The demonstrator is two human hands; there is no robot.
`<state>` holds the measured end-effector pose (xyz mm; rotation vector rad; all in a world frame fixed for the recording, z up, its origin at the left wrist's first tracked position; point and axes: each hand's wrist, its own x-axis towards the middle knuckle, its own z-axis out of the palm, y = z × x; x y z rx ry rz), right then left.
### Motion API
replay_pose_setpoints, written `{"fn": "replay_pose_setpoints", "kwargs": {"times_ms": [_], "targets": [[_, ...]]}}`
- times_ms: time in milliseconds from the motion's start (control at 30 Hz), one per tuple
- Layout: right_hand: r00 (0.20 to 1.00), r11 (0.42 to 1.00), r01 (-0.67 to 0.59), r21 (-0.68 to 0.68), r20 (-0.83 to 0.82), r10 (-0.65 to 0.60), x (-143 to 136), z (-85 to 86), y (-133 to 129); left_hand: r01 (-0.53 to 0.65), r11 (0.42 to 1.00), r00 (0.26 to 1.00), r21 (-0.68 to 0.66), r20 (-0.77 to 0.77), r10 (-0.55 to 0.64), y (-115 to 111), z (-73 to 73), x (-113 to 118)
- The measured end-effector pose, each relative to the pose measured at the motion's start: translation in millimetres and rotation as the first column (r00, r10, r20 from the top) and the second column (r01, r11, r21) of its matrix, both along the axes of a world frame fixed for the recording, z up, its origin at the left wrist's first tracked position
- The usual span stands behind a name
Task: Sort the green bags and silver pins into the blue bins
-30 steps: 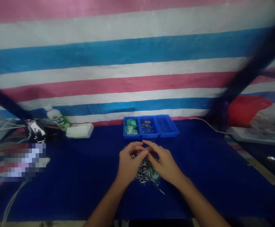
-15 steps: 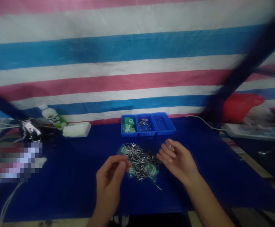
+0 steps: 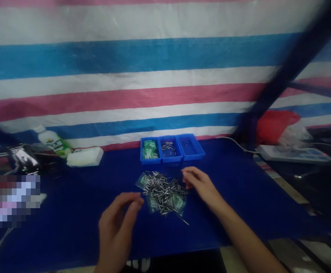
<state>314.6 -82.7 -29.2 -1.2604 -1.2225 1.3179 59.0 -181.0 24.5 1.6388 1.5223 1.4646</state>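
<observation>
A heap of short, thin metal pins (image 3: 163, 191) lies in the middle of the blue table, partly on top of small green-tinted clear packets (image 3: 153, 204). Just left of the heap is my left hand (image 3: 116, 222), thumb and fingertips closed in a pinch; anything between them is too small to make out. My right hand (image 3: 201, 185) hovers at the heap's right edge, its fingers curled together and pointing left. What it holds, if anything, is hidden. Behind the heap stand three joined blue trays: the left tray (image 3: 150, 162) with green packets, the middle tray (image 3: 171, 159) with loose pins, the right tray (image 3: 193, 151) with a few small bits.
At the back left are a white-and-green bottle (image 3: 54, 142), a white packet of tissues (image 3: 85, 156) and a shiny black object (image 3: 24, 159). A power strip (image 3: 293, 153) and a red bag (image 3: 276, 125) lie at right. Striped sheeting (image 3: 154, 94) hangs behind.
My right hand has turned from fingers up to knuckles up, hiding a small shiny piece seen at its fingers before. My left hand has drawn slightly away from the heap. The view has shifted right.
</observation>
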Motion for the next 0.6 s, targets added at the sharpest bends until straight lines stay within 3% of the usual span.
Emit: {"fn": "replay_pose_setpoints", "kwargs": {"times_ms": [100, 167, 267, 367, 600], "targets": [[0.907, 0.964, -0.209, 0.164, 0.401, 0.128, -12.8, 1.0, 3.2, 0.168, 0.981, 0.944, -0.096, -0.27, -0.188, 46.1, -13.4, -3.4], [0.738, 0.902, -0.376, 0.211, 0.657, 0.154, -24.4, 6.4, 14.1, 0.241, 0.967, 0.854, -0.084, -0.455, -0.253, 81.6, -20.4, -6.3], [0.543, 0.835, -0.509, 0.207, 0.83, 0.126, -43.1, 11.3, 36.0, 0.316, 0.948, 0.715, -0.039, -0.647, -0.265, 124.5, -27.8, -9.2], [0.501, 0.813, -0.544, 0.207, 0.858, 0.116, -56.9, 6.8, 52.7, 0.37, 0.929, 0.637, -0.02, -0.723, -0.269, 143.4, -35.9, -10.0], [0.507, 0.778, -0.569, 0.264, 0.858, 0.08, -59.9, -7.3, 58.3, 0.386, 0.923, 0.652, -0.01, -0.704, -0.28, 141.3, -61.9, -9.6]]}}
